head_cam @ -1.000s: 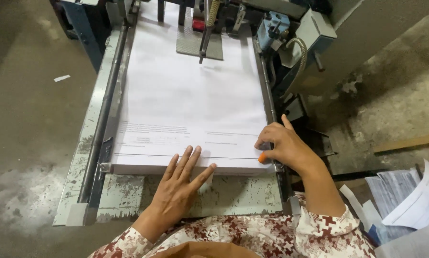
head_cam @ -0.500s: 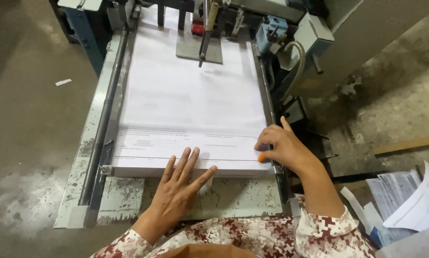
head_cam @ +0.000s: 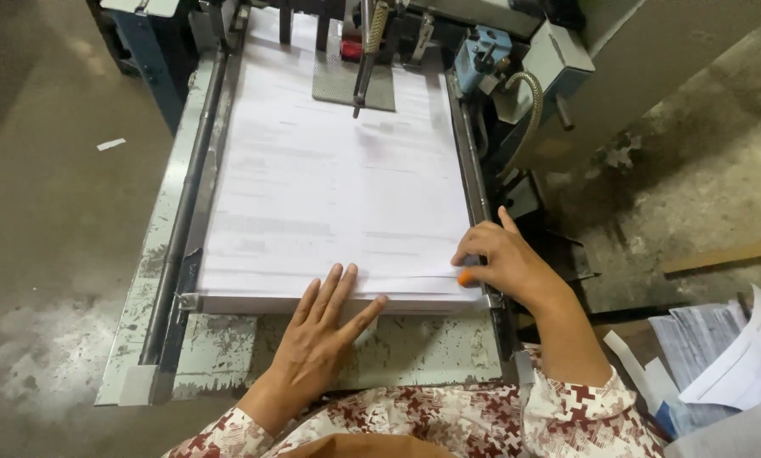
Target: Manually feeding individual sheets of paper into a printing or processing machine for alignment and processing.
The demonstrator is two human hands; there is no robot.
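Note:
A thick stack of white printed paper [head_cam: 329, 178] lies on the worn grey feed table [head_cam: 219, 348] of a machine. My left hand [head_cam: 321, 335] rests flat, fingers spread, on the stack's near edge. My right hand [head_cam: 503, 263] sits at the stack's near right corner, thumb and fingers pinching the top sheets there; its nails are orange. Both sleeves carry a red and white pattern.
Metal guide rails [head_cam: 185, 220] run along both sides of the stack. A grey plate and feeder rod [head_cam: 359, 76] press on the stack's far end. Blue-grey machine parts and a hose [head_cam: 524, 85] stand at right. Loose printed sheets [head_cam: 719, 356] lie on the concrete floor at right.
Both hands stay at the stack's near edge. My right hand has shifted slightly at the corner; otherwise only the view has moved a little.

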